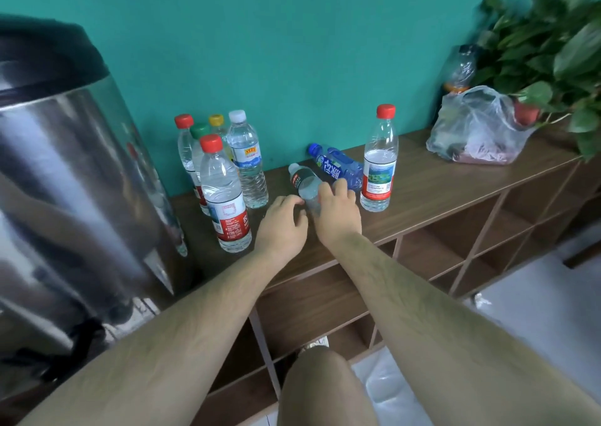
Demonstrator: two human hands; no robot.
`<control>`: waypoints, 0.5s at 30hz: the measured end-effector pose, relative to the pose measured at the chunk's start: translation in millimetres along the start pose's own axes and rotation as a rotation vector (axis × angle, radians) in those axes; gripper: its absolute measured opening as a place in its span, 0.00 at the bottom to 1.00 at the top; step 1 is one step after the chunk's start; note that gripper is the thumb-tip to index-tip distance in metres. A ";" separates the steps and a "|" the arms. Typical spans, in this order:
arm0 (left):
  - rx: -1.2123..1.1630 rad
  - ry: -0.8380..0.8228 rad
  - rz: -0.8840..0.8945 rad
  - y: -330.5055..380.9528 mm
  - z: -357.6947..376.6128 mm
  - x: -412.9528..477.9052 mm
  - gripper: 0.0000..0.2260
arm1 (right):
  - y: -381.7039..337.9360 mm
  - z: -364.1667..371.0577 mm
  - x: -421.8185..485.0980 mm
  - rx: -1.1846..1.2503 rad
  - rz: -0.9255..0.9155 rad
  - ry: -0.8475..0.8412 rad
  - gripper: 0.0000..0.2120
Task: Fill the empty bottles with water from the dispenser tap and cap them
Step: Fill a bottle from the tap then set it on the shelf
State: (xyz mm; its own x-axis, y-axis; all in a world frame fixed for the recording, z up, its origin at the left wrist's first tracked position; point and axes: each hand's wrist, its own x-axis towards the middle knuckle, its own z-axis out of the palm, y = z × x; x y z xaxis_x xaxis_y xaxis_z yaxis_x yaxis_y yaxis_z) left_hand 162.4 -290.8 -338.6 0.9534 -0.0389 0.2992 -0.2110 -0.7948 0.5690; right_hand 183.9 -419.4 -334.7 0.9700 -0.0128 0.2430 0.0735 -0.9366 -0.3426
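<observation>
**Occlusions, crops, blur**

Dispenser (pixel 65 165) blurred, cut by left edge. Lying bottle (pixel 304 181): base under right hand (pixel 338 212). Left hand (pixel 283 227): fingertips curled out of sight (contact unclear). Green-cap bottle (pixel 199 130) and yellow-cap bottle (pixel 216 120) mostly behind front bottles (pixel 224 198). Plant (pixel 553 45) blurred, cropped right. Bag (pixel 478 126) contents unreadable.

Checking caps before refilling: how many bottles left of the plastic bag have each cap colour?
Red-capped bottles: 3
White-capped bottles: 2
Green-capped bottle: 1
Yellow-capped bottle: 1
Blue-capped bottle: 1
Total: 8

White Chinese characters mark the lying blue bottle (pixel 338 165); nothing else reads clearly.
</observation>
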 end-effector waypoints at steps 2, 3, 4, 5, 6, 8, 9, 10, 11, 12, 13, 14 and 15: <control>-0.041 0.000 -0.026 -0.1 -3.9 -15.4 0.13 | -3.5 -7.7 -16.9 0.103 0.065 -0.002 0.29; -0.065 -0.001 -0.046 0.5 -6.6 -23.3 0.13 | -5.7 -11.2 -26.8 0.137 0.103 -0.025 0.31; -0.089 -0.005 -0.069 1.3 -9.1 -31.0 0.13 | -7.9 -14.0 -38.2 0.146 0.134 -0.059 0.32; -0.113 -0.014 -0.092 2.8 -11.5 -39.4 0.14 | -9.7 -16.2 -51.4 0.148 0.156 -0.087 0.32; -0.145 -0.032 -0.115 4.1 -13.4 -48.0 0.14 | -11.5 -18.1 -67.3 0.168 0.171 -0.093 0.30; -0.286 -0.089 -0.164 7.3 -18.5 -67.9 0.16 | -15.7 -22.7 -104.9 0.249 0.155 -0.039 0.26; -0.392 -0.119 -0.197 9.1 -22.3 -79.4 0.17 | -19.1 -24.7 -126.5 0.299 0.115 0.015 0.25; -0.497 -0.131 -0.222 10.3 -27.4 -91.7 0.20 | -23.5 -26.3 -149.0 0.355 0.066 0.078 0.24; -0.592 -0.133 -0.238 10.8 -33.3 -104.1 0.25 | -28.7 -27.9 -170.9 0.410 0.013 0.141 0.23; -0.692 -0.129 -0.257 10.6 -39.4 -116.9 0.32 | -34.4 -28.4 -191.2 0.447 -0.043 0.198 0.23; -0.789 -0.118 -0.286 9.0 -45.1 -129.0 0.38 | -39.4 -27.8 -208.9 0.465 -0.100 0.241 0.24; -0.874 -0.102 -0.312 6.0 -50.5 -141.5 0.41 | -43.7 -26.8 -224.1 0.477 -0.148 0.250 0.24; -0.933 -0.084 -0.329 1.6 -55.4 -155.6 0.41 | -47.1 -25.5 -236.6 0.503 -0.180 0.225 0.25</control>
State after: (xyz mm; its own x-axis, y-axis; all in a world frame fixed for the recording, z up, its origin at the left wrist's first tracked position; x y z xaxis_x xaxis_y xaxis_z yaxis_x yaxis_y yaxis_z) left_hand 1.7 -252.5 -341.8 0.9995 0.0264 -0.0170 0.0165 0.0203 0.9997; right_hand -55.0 -381.2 -353.0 0.8626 0.0056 0.5059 0.3875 -0.6501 -0.6536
